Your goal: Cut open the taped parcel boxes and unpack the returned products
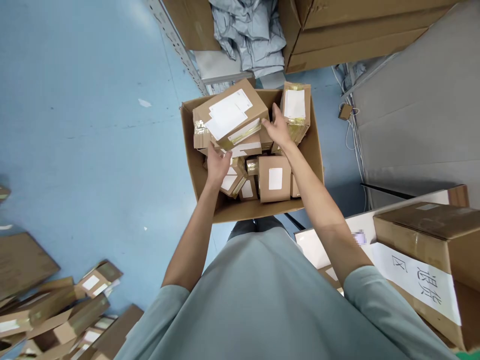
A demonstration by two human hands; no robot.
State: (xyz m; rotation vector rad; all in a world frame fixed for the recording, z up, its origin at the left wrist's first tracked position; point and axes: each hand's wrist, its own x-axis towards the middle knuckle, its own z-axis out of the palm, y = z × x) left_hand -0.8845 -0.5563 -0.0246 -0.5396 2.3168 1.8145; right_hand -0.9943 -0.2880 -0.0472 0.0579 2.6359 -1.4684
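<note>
A large taped cardboard box point(258, 104) with white labels on top lies tilted at the upper left of a big open carton point(313, 167). My left hand point(218, 164) grips its near left edge, thumb apart and fingertips partly hidden below it. At its right end is my right hand point(278, 129), thumb on the corner and fingers stretched along the side. An upright taped parcel point(295, 104) stands just right of that hand. Below, a square box point(275, 192) with a small white label and several smaller parcels point(229, 180) sit in the carton.
Grey plastic mailing bags point(258, 37) lie beyond the carton, beside large stacked cartons point(360, 37). Loose cables point(354, 135) run along the right wall. A carton with a handwritten paper sign point(416, 277) stands at right. Several boxes point(67, 320) are piled on the blue floor at lower left.
</note>
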